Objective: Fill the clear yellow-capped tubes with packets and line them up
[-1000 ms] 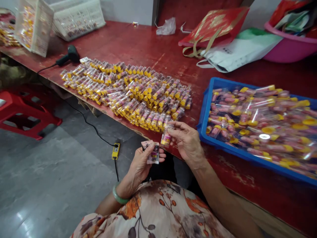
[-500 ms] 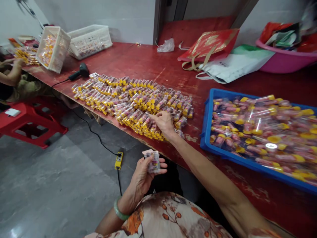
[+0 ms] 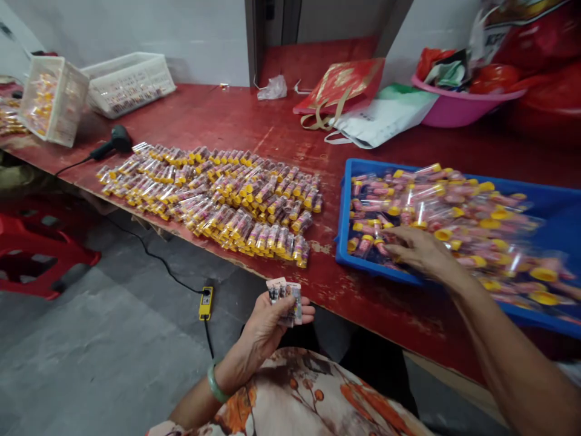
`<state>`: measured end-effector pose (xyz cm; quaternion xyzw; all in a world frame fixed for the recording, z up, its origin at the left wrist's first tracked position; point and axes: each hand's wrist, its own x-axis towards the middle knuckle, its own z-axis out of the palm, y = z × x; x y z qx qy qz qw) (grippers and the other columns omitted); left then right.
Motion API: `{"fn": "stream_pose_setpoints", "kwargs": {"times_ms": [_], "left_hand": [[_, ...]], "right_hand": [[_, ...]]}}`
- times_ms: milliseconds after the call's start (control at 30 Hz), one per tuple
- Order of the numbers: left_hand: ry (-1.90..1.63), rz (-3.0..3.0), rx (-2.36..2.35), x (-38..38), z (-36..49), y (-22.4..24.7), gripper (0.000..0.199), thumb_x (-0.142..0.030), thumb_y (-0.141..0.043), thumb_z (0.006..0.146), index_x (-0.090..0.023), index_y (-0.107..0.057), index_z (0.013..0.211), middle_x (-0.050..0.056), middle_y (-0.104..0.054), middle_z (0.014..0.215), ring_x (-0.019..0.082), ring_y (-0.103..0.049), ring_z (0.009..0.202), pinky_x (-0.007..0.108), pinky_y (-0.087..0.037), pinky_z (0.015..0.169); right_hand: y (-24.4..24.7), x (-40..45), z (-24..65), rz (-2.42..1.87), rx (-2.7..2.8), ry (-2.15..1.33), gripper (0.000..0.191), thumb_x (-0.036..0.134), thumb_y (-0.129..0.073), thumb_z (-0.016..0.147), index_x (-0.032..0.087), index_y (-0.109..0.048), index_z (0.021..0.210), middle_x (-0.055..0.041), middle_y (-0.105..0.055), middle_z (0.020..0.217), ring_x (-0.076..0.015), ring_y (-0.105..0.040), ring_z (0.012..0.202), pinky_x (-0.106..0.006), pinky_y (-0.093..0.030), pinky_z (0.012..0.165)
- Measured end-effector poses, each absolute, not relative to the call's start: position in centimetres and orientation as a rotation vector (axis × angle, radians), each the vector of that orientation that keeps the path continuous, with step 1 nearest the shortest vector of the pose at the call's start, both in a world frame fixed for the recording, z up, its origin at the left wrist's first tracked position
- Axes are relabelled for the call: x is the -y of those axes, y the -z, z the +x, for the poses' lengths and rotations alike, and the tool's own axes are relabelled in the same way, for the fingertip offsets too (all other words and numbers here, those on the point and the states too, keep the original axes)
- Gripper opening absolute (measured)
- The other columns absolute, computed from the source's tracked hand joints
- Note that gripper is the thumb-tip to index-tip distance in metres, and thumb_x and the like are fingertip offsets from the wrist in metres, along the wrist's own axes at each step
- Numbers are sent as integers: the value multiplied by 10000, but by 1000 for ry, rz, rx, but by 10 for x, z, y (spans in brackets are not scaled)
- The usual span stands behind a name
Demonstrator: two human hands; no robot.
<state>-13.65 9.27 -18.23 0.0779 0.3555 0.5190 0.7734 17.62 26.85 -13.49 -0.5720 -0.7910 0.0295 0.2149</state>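
As right hand [image 3: 424,251] meets tubes [image 3: 365,245] (yellow-capped).

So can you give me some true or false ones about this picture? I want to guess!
1. The right hand reaches into the blue tray. True.
2. The left hand is empty. False: it holds small printed packets.
3. The green bangle is on the right wrist. False: it is on the left wrist.
4. Clear yellow-capped tubes lie spread on the red table. True.
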Motion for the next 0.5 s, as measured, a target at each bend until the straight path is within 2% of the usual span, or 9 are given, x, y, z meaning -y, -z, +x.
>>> {"fn": "stream_pose_setpoints", "kwargs": {"times_ms": [67, 133, 267, 333, 400, 500], "left_hand": [[-1111, 199, -789, -93, -130, 178, 331, -226, -849, 634, -67, -664, 858, 129, -721, 811, 218, -706, 695, 320, -596, 671], [-1101, 218, -815, -95, -124, 174, 350, -227, -862, 619, -79, -665, 867, 100, -712, 780, 200, -701, 686, 298, -596, 654], [-1053, 192, -843, -101, -113, 168, 319, -212, -848, 635, -85, -650, 849, 88, -704, 745, 197, -699, 655, 285, -597, 614], [-1027, 154, -847, -104, -108, 165, 298, -191, -830, 644, -90, -634, 845, 98, -709, 765, 225, -706, 658, 324, -604, 620], [-1017, 158, -845, -105, -105, 163, 301, -175, -827, 637, -92, -630, 849, 99, -711, 782, 241, -711, 679, 348, -607, 644], [-1053, 248, -848, -107, -101, 160, 339, -171, -856, 599, -86, -649, 853, 77, -706, 769, 220, -706, 699, 317, -603, 654]], "right_hand": [[139, -272, 174, -1625, 2262, -63, 221, 363, -604, 744, 179, -688, 834, -97, -652, 751, -250, -581, 657, -335, -401, 570], [142, -278, 165, -1672, 2302, 14, 272, 336, -531, 815, 140, -678, 934, -134, -650, 871, -271, -592, 769, -341, -405, 625], [142, -295, 144, -1696, 2387, 125, 338, 143, -445, 830, 122, -645, 1102, -171, -610, 1081, -266, -565, 914, -327, -379, 679], [138, -303, 137, -1657, 2444, 130, 345, 99, -454, 810, 150, -655, 1086, -154, -603, 1109, -256, -540, 975, -314, -370, 701], [131, -308, 133, -1614, 2479, 113, 277, 101, -482, 798, 160, -676, 988, -143, -611, 1081, -254, -522, 1004, -308, -368, 725], [120, -308, 135, -1614, 2432, 65, 173, 98, -538, 719, 134, -656, 839, -146, -627, 953, -250, -543, 898, -310, -370, 704]]}}
